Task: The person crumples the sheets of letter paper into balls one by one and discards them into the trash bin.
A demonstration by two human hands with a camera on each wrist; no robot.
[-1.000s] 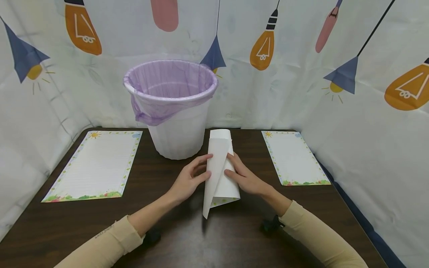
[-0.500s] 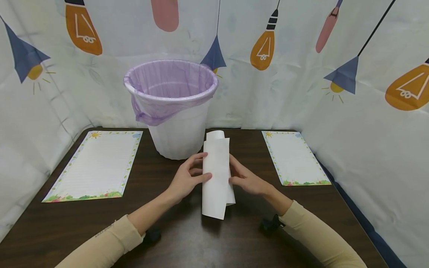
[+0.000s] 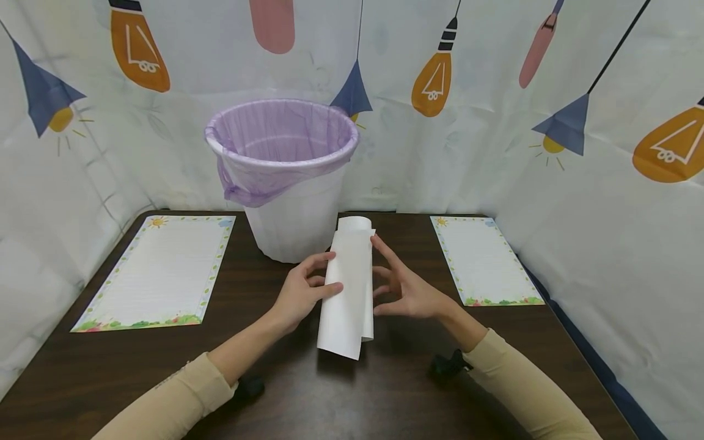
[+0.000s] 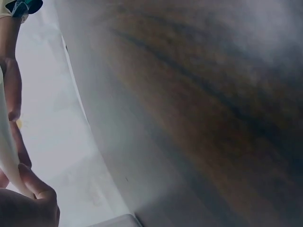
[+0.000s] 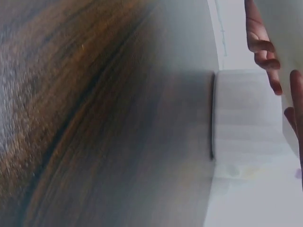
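A white sheet of paper rolled into a loose tube (image 3: 346, 293) is held above the dark table, its outer flap lying across the front. My left hand (image 3: 299, 293) grips the tube's left side, thumb on the front and fingers at the edge and behind. On the other side, my right hand (image 3: 409, 290) has its fingers spread; the index fingertip touches the upper right edge, and the thumb is close to the lower right side. The left wrist view catches the paper (image 4: 7, 151) between thumb and fingers. Part of the tube (image 5: 284, 33) also appears in the right wrist view.
A white bin (image 3: 294, 220) with a purple liner (image 3: 247, 189) stands behind the hands. Flat bordered sheets lie on both sides, a left sheet (image 3: 159, 272) and a right sheet (image 3: 484, 260). A printed curtain (image 3: 495, 153) surrounds the table (image 3: 264, 379).
The paper has turned from a slanted, partly unrolled wrap into a narrower tube and shifted slightly left. My right hand has loosened from its side and spread its fingers, index reaching up.
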